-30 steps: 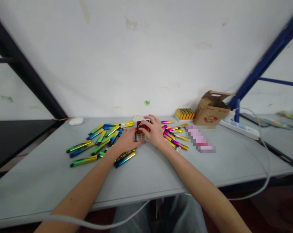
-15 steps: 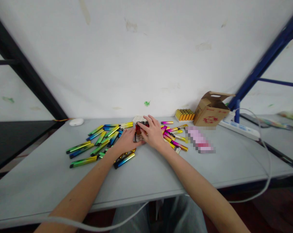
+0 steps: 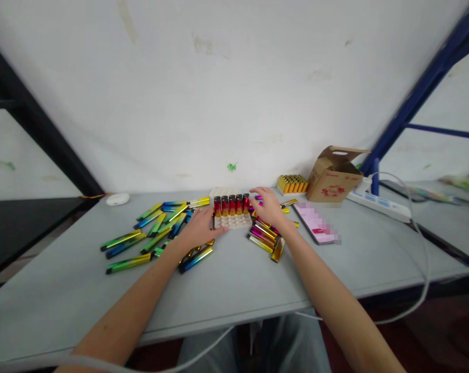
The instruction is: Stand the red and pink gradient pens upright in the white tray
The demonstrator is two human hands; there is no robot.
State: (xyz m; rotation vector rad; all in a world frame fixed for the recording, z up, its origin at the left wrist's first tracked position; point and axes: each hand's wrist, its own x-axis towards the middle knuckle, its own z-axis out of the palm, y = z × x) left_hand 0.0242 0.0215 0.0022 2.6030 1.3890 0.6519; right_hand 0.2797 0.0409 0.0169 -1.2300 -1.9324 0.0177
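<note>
Cylinders (image 3: 231, 205), red and gold with dark tops, stand upright in a row in the pale holed tray (image 3: 232, 223) at the middle of the table (image 3: 242, 280). Your left hand (image 3: 198, 228) lies at the tray's left end, thumb spread away from the fingers along the near edge; whether it grips the tray cannot be told. Your right hand (image 3: 268, 208) is at the row's right end, its fingers bent beside the last cylinder; whether they hold it cannot be told. Green, yellow and blue metallic tubes (image 3: 157, 239) lie scattered to your left, with pink and gold tubes (image 3: 263, 235) near your right hand. Farther right are a phone (image 3: 312, 223), a block of orange cylinders (image 3: 292, 185) and a cardboard box (image 3: 331, 185).
</note>
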